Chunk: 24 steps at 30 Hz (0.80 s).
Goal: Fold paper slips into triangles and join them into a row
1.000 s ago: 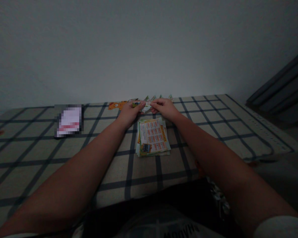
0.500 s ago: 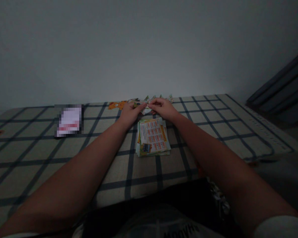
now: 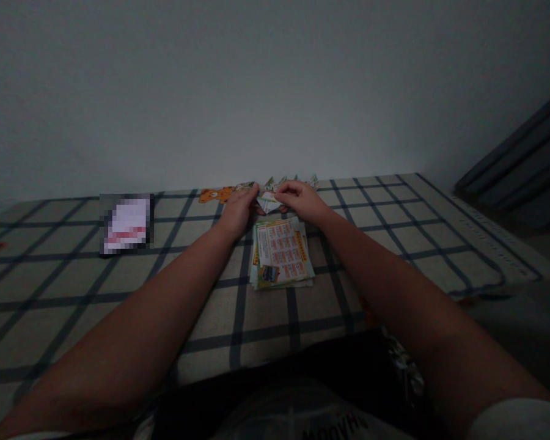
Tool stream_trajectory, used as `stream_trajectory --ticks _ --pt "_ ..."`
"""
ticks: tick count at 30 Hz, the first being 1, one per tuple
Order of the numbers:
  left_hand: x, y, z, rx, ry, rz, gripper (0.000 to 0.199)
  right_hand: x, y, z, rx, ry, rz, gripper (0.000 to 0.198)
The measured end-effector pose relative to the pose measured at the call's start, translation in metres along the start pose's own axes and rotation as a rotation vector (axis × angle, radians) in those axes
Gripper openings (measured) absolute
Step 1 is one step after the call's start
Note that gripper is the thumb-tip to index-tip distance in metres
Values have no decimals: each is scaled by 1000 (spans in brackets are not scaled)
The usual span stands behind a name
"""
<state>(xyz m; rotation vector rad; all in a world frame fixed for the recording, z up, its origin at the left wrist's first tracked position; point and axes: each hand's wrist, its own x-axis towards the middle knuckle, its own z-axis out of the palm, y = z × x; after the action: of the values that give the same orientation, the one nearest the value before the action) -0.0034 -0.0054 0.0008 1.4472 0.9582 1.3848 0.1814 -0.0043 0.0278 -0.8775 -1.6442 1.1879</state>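
A small folded piece of printed paper (image 3: 269, 205) is between my two hands near the far edge of the table. My right hand (image 3: 300, 198) pinches its right side between thumb and fingertips. On the left side, my left hand (image 3: 239, 212) has its thumb raised along the paper and a fingertip showing beneath it, closed around that edge. Closer to me lies a stack of printed paper sheets (image 3: 284, 253), slightly fanned, with orange and white print on top. Several small folded papers (image 3: 312, 181) stand behind my hands, partly hidden by them.
A checked cloth (image 3: 165, 287) with orange bear prints (image 3: 215, 195) covers the table. On the left rests a blurred-out object (image 3: 128, 223), pinkish white with a dark rim. A pale wall (image 3: 275, 91) rises behind, and dark grey fabric folds (image 3: 527, 159) are at the right.
My left thumb has lifted away from the right fingertips and pulled slightly left, so more of the folded paper shows. My right hand keeps its pinch in nearly the same place.
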Motion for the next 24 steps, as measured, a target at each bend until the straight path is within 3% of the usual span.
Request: stream_trajectory --ticks 3,13,24 --pt "4 -4 -2 -16 7 6 47 1 1 0 9 1 -1 10" --pt "-6 7 0 299 17 34 43 0 1 -2 -36 7 -8 12" --pt "-6 12 1 318 40 117 37 0 6 -2 -79 -16 -15 11"
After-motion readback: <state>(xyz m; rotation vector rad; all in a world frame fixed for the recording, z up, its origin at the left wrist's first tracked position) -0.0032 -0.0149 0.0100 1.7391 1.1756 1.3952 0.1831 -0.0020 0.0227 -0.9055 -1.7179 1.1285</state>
